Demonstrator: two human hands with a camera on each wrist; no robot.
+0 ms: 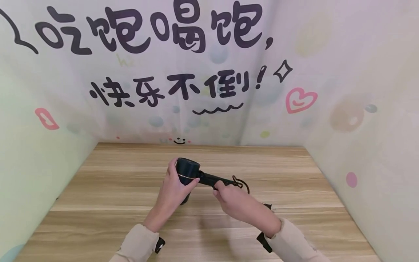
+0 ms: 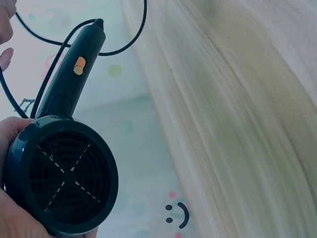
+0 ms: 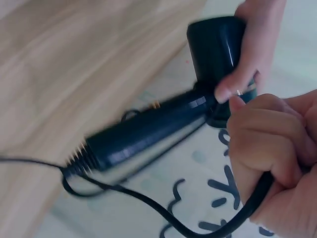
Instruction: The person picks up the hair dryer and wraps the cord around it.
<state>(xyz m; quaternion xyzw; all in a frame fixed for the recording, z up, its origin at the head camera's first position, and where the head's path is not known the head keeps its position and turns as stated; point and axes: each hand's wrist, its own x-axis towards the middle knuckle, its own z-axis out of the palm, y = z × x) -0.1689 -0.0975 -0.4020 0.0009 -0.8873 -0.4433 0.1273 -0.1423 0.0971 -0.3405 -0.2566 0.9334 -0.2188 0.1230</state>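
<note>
A dark teal hair dryer (image 1: 188, 168) is held up over the wooden table. My left hand (image 1: 173, 189) grips its round barrel, thumb on the near side. In the left wrist view the round grille (image 2: 72, 176) faces the camera, and the handle with a gold switch (image 2: 79, 65) points up and away. My right hand (image 1: 231, 201) is beside the handle in the head view. The right wrist view shows its fingers curled round the black cord (image 3: 143, 198), which loops from the ribbed end of the handle (image 3: 148, 130) and back along it.
The wood-grain table (image 1: 131, 160) meets a pale printed backdrop (image 1: 196, 127) with black lettering at the back and pale walls on both sides. Black straps (image 1: 159, 245) show at the cuffs of the light sleeves (image 1: 139, 242).
</note>
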